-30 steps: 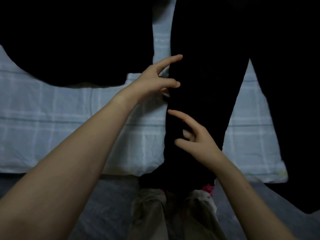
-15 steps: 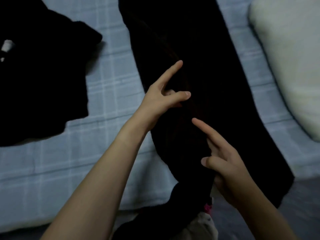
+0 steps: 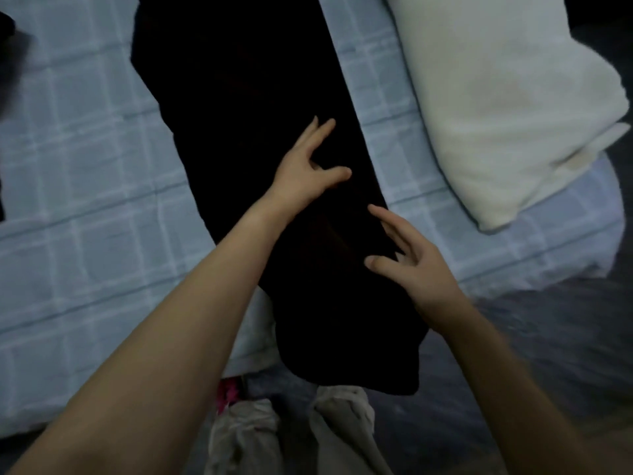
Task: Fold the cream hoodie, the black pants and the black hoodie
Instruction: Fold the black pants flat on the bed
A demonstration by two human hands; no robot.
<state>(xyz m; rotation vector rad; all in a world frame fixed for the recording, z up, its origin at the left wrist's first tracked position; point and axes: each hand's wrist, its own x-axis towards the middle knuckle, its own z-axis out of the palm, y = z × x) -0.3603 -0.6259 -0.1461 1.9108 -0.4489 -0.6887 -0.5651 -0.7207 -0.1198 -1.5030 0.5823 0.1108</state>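
Note:
The black pants (image 3: 246, 108) lie as one long strip down the middle of the bed, their lower end hanging over the front edge. My left hand (image 3: 308, 166) rests flat on the pants with fingers spread. My right hand (image 3: 407, 258) lies open at the pants' right edge, just nearer to me. The cream hoodie (image 3: 507, 97) sits folded at the upper right. A dark piece of the black hoodie (image 3: 8, 66) shows at the far left edge.
The bed has a light blue checked sheet (image 3: 85, 173). Its front edge runs across the lower part of the view, with dark floor (image 3: 534, 337) below and to the right. My beige trousers (image 3: 291, 437) show at the bottom.
The view has swung to the right, bringing the cream hoodie into sight and pushing the black hoodie off to the left. Both hands have flattened onto the pants, which now lie narrower.

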